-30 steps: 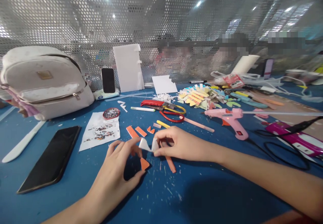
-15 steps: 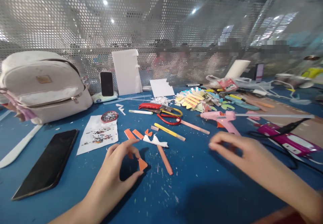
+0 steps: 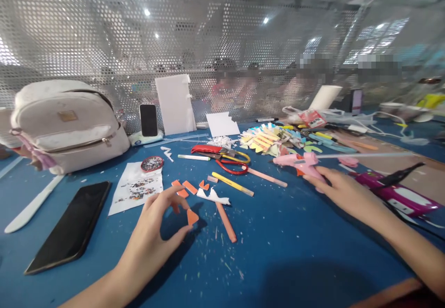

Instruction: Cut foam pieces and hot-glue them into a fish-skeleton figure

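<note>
My left hand (image 3: 148, 234) pinches a small orange foam piece (image 3: 192, 217), roughly triangular, between thumb and fingers just over the table. At the right, my right hand (image 3: 342, 192) has its fingers around the handle of a pink glue gun (image 3: 295, 160), whose nozzle points left and a clear glue stick (image 3: 365, 155) sticks out behind. Beyond the left hand lie orange foam strips (image 3: 189, 187) and a small cut orange scrap (image 3: 204, 185). A torn white scrap (image 3: 213, 197) rests across the far end of an orange-capped marker (image 3: 227, 224).
Red-handled scissors (image 3: 232, 165), a yellow marker (image 3: 231, 183) and a pile of paper strips (image 3: 266, 139) occupy the middle. A dark phone (image 3: 69, 227), glitter paper (image 3: 118, 192) and white backpack (image 3: 69, 127) stand left. A magenta power strip (image 3: 410, 194) with cables lies right.
My right hand has moved from in front of the glue gun to its handle and closed around it. The left hand keeps the orange piece, barely shifted. The view has tilted slightly up.
</note>
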Tool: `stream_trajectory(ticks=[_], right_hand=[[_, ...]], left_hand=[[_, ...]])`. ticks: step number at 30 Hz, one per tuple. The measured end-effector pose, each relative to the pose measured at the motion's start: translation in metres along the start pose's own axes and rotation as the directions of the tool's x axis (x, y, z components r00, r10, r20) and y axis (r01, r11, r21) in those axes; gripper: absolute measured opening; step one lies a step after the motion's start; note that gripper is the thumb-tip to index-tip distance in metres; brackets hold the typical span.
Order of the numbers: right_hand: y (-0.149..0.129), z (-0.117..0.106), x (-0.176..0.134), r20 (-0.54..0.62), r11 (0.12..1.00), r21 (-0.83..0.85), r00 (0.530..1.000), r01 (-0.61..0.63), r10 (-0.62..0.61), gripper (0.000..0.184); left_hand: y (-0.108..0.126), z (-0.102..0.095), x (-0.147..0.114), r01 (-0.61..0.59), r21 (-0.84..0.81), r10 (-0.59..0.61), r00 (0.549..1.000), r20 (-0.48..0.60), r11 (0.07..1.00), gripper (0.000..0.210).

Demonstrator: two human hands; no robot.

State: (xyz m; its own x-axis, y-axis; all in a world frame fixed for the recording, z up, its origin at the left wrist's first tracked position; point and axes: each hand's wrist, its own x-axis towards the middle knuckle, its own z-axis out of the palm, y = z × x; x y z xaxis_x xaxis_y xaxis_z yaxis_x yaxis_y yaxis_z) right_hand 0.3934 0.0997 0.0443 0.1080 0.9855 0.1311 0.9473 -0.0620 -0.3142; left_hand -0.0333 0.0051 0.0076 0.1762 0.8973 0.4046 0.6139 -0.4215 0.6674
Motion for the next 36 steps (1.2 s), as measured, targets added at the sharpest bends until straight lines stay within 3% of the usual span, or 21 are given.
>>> stream_trajectory(ticks=[4,7,9,12,15,20,36], right_hand=[[-0.023,-0.01,-0.016,-0.08,0.999,0.021,0.996,0.033,-0.032,0.046],[-0.052,-0.02,-0.039,-0.011,0.971,0.179,0.987,0.158,-0.159,0.053],[-0.075,-0.023,-0.054,0.061,0.922,0.256,0.947,0.29,-0.314,0.052],[-0.106,-0.024,-0.068,0.133,0.834,0.324,0.851,0.447,-0.508,0.05],[-0.124,-0.019,-0.07,0.175,0.791,0.321,0.788,0.52,-0.59,0.043],[-0.129,-0.011,-0.062,0.157,0.743,0.299,0.738,0.598,-0.657,0.043],[-0.128,-0.006,-0.062,0.17,0.714,0.22,0.695,0.664,-0.699,0.049]], left_hand=[[-0.002,-0.003,0.005,0.015,0.031,-0.014,1.0,-0.021,0.999,0.057],[-0.003,-0.004,0.006,-0.001,0.035,0.002,1.0,-0.021,0.999,0.058],[-0.003,-0.005,0.005,-0.024,0.045,0.024,1.0,-0.007,0.999,0.06],[-0.003,-0.007,0.003,-0.064,0.072,0.063,0.998,0.026,0.995,0.065],[-0.002,-0.008,0.001,-0.074,0.117,0.067,0.996,0.061,0.99,0.07],[-0.001,-0.009,0.001,-0.104,0.153,0.095,0.994,0.061,0.983,0.068],[-0.003,-0.008,0.002,-0.123,0.156,0.115,0.992,0.059,0.98,0.068]])
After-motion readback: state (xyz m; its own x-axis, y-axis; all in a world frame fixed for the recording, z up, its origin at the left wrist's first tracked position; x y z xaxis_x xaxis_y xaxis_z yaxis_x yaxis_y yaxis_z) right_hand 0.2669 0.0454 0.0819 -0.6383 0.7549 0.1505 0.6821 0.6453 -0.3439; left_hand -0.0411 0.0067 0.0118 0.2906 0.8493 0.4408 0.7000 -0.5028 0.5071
